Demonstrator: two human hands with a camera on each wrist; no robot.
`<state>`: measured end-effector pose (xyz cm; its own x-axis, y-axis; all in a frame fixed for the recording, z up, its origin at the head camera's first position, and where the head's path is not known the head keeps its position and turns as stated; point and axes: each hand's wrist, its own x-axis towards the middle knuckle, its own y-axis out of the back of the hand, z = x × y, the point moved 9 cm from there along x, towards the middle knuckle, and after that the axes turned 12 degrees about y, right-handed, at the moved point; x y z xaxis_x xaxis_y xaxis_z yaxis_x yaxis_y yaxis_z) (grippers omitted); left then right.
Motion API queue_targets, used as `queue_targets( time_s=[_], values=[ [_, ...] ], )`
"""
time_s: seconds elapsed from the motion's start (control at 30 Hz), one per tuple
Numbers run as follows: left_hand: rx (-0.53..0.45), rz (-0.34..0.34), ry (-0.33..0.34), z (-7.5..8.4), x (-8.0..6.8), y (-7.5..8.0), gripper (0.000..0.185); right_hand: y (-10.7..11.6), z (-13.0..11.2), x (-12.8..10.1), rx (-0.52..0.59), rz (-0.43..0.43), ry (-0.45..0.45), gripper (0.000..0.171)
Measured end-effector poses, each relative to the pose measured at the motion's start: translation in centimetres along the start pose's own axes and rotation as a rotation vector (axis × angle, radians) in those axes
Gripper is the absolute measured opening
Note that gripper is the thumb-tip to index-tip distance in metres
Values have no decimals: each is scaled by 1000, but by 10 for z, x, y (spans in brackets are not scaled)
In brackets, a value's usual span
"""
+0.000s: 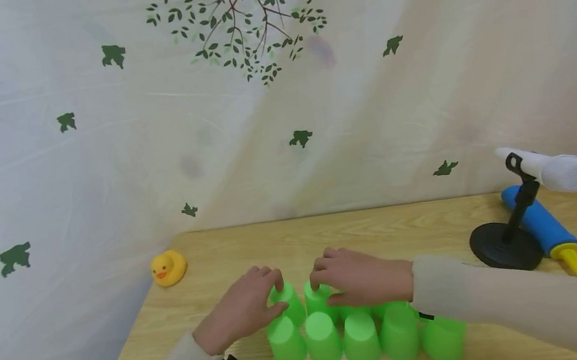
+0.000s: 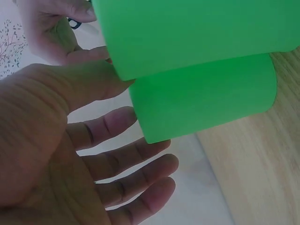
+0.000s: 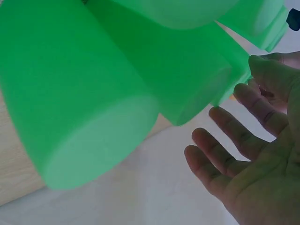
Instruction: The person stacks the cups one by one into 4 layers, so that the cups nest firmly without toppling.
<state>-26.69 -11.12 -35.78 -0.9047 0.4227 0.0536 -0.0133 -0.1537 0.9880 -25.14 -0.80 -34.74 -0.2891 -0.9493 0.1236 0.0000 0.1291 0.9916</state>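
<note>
Green cups (image 1: 323,344) are set upside down in two rows on the near part of the table (image 1: 231,248). Likely light and easily tipped, they are best held softly by the sides. By the far row's left cups, the left hand (image 1: 241,307) and right hand (image 1: 360,273) are held with fingers apart; firm grip cannot be told.

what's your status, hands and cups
Left hand, right hand at the back green cups. Front five cups upside down. Duck, microphone off to the sides.

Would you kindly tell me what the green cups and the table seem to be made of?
Green cups: probably matte plastic, given their smooth, evenly coloured walls.
Table: wood or wood-look laminate, showing grain and a glossy light reflection.
</note>
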Motion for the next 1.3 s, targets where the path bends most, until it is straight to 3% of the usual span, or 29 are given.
queue_targets(
  time_s=[0.2, 0.37, 0.5, 0.73, 0.87, 1.03, 1.3],
  values=[
    [-9, 55, -42, 4, -2, 2, 24, -7, 4, 6, -30, 6, -39, 25],
    [-29, 78, -28, 2, 2, 3, 23, -5, 8, 6, -40, 26, -66, 23],
    [-60, 130, 2, -3, 8, 11, 23, 11, 16, 2, -36, 71, -94, 22],
    [-128, 250, -12, -5, 20, 29, 23, 46, 38, -10, -23, 182, -167, 23],
    [-166, 292, -17, -5, 34, 33, 23, 56, 56, -18, 20, 241, -208, 22],
    [-162, 319, -40, -6, 58, 34, 21, 59, 85, -28, -3, 275, -248, 19],
    [-143, 240, -94, -14, 101, 16, 21, 40, 123, -43, 80, 227, -334, 18]
  ],
)
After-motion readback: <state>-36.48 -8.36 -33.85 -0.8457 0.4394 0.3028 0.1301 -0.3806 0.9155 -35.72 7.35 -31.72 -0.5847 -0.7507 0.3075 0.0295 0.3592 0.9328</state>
